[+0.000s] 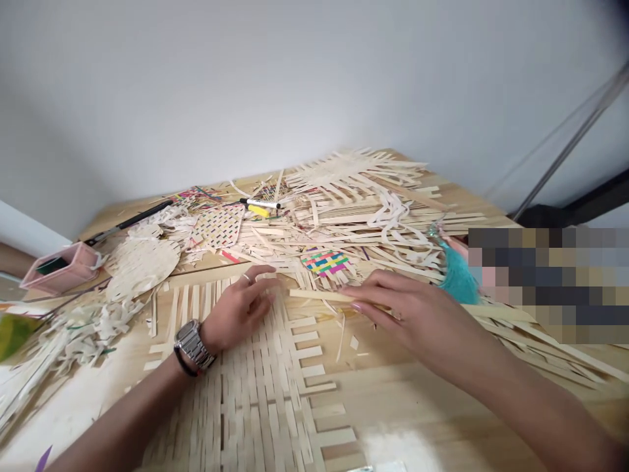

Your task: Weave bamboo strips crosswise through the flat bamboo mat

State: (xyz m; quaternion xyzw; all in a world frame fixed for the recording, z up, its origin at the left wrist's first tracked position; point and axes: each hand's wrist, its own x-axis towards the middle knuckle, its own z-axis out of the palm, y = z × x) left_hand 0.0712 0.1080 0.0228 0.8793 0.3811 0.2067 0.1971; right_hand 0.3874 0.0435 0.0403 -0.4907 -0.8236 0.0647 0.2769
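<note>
"What's on the right?"
"My right fingers [369, 293] pinch a flat, pale-yellow strip [314, 296] — beside the cream mat woven from flat strips [240, 400], on the wooden tabletop [407, 396]."
"And left?"
"My left fingers [259, 287] half-curl over the mat's far end — whether gripping, I can't tell."

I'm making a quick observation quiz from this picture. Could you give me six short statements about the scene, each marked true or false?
1. The right hand is empty. False: it holds a pale strip.
2. A metal watch is on the left wrist. True.
3. The left hand is at the far part of the woven mat. True.
4. The woven mat has no loose ends. False: strip ends stick out along its right side.
5. A teal tassel lies to the right of a pink box. True.
6. The pink box is at the picture's right edge. False: it is near the left edge.
</note>
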